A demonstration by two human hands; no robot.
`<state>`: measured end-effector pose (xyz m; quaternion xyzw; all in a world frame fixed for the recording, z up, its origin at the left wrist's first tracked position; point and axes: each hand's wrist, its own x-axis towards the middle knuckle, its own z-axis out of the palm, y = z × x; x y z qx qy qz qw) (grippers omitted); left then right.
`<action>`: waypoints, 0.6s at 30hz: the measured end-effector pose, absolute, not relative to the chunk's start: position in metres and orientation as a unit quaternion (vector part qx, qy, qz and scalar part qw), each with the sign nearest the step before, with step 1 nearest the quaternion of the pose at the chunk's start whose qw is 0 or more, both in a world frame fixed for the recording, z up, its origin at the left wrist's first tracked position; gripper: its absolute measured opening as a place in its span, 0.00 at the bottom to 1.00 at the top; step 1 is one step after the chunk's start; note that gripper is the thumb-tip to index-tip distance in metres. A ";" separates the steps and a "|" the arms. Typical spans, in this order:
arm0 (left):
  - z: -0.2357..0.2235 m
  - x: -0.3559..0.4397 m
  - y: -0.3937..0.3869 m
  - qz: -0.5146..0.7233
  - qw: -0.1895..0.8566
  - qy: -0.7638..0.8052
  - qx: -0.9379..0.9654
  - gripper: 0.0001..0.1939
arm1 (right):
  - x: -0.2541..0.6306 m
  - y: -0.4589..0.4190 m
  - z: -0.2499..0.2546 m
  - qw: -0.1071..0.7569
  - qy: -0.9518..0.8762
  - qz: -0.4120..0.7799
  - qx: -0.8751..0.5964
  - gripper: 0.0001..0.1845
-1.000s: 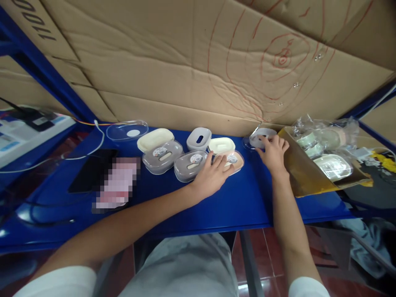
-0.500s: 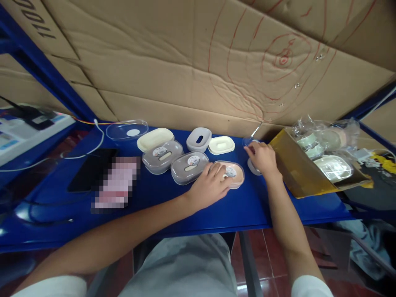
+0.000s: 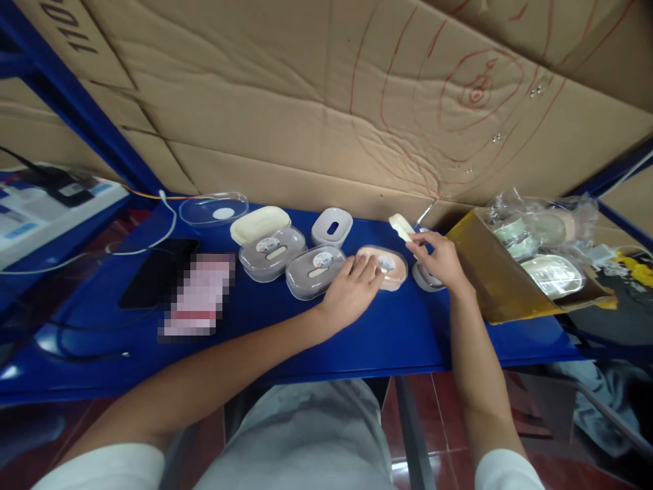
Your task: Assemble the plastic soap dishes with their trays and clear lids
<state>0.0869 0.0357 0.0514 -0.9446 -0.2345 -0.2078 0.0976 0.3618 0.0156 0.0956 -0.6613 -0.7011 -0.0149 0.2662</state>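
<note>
My right hand (image 3: 439, 258) pinches a cream oval insert (image 3: 402, 226) by its edge, held tilted above the table. Under that hand sits a partly covered clear-and-grey piece (image 3: 427, 279). My left hand (image 3: 353, 291) lies with its fingers spread over a peach oval box (image 3: 395, 271) that has a clear lid and a round label. Two grey oval boxes, one nearer (image 3: 313, 275) and one farther left (image 3: 270, 255), have clear lids too. Behind them stand a pale grey box (image 3: 331, 228) with a dark slot and a cream oval tray (image 3: 260, 224).
A clear lid (image 3: 214, 209) lies at the back left. A cardboard box (image 3: 503, 286) of wrapped pieces stands on the right. A dark phone-like slab (image 3: 158, 272), a blurred pink item (image 3: 198, 296) and cables are on the left. Cardboard (image 3: 280, 102) walls off the back.
The cream insert has left its place beside the pale grey box and is now lifted in my right hand. My left hand stays on the peach box. The view has shifted slightly.
</note>
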 end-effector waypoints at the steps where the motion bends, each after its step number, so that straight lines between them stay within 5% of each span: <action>1: 0.051 0.091 0.040 -0.201 0.094 -0.251 -0.942 0.24 | 0.363 0.012 0.102 0.280 -0.695 -0.014 -0.662 0.20; 4: 0.059 0.094 0.042 -0.208 0.063 -0.272 -0.937 0.37 | 0.357 0.001 0.119 0.295 -0.694 0.004 -0.657 0.21; 7: 0.071 0.077 0.031 -0.263 0.030 -0.224 -0.938 0.39 | 0.335 -0.017 0.132 0.276 -0.731 0.073 -0.619 0.18; 13: 0.067 0.019 0.015 -0.241 0.010 -0.101 -0.965 0.09 | 0.276 -0.074 0.115 0.199 -0.825 0.205 -0.487 0.08; 18: 0.048 0.000 0.020 -0.181 -0.011 -0.052 -0.982 0.07 | 0.304 -0.089 0.076 0.257 -0.712 0.041 -0.652 0.24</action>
